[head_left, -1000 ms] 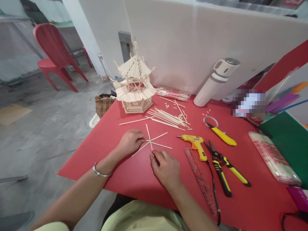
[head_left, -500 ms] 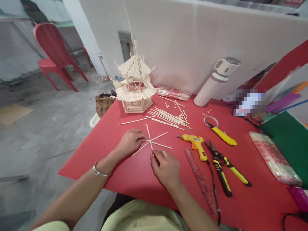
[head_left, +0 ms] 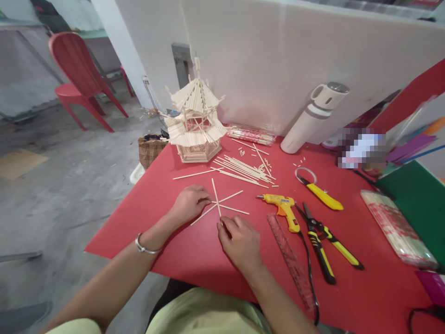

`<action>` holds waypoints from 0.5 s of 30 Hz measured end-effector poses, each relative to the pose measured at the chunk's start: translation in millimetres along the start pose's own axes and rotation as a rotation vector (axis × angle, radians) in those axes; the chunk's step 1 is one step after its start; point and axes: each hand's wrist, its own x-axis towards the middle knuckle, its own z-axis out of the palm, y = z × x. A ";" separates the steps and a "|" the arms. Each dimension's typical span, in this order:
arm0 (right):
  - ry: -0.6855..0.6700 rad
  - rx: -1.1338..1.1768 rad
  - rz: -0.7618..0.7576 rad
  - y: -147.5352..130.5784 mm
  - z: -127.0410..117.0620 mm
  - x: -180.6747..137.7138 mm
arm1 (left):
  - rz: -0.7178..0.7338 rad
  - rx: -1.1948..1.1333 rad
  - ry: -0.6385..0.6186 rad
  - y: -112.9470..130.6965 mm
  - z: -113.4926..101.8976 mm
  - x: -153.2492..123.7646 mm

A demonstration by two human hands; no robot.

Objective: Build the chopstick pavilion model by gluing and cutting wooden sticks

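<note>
Three thin wooden sticks [head_left: 231, 197] cross at their middles in a star on the red tabletop [head_left: 146, 208]. My left hand [head_left: 190, 203] pinches the left end of one stick between thumb and fingers. The near end of another is held in the fingertips of my right hand [head_left: 239, 239]. Behind the star lies a loose pile of sticks [head_left: 241, 169], with short cut pieces around it. A pagoda model [head_left: 196, 120] built from such sticks stands upright at the back left of the table.
Right of my hands lie a yellow glue gun [head_left: 287, 211] with its cord, a clear ruler [head_left: 290, 260], pruning shears [head_left: 320, 241] and a yellow utility knife [head_left: 325, 195]. A white flask [head_left: 306, 125] and packed sticks [head_left: 252, 134] stand by the wall. Another stick pack [head_left: 398, 227] lies far right.
Both hands and the crossed sticks stay in the same arrangement. Only a very slight shift of the whole view shows.
</note>
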 end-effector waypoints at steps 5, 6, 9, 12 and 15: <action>0.014 0.008 0.000 0.1 0.6 0.5 | -0.002 0.017 -0.011 0.8 0.3 0.0; 0.014 0.007 0.003 0.0 0.7 0.5 | -0.001 0.017 -0.016 1.1 -0.4 0.3; 0.013 0.005 0.009 -0.9 0.9 0.4 | 0.004 0.000 -0.019 2.9 -6.5 1.1; 0.017 0.006 0.012 -2.0 0.8 0.6 | -0.016 0.037 0.031 8.8 -16.8 -4.8; -0.003 0.002 0.021 -2.5 0.4 1.0 | -0.110 0.180 0.077 20.5 -21.6 -25.2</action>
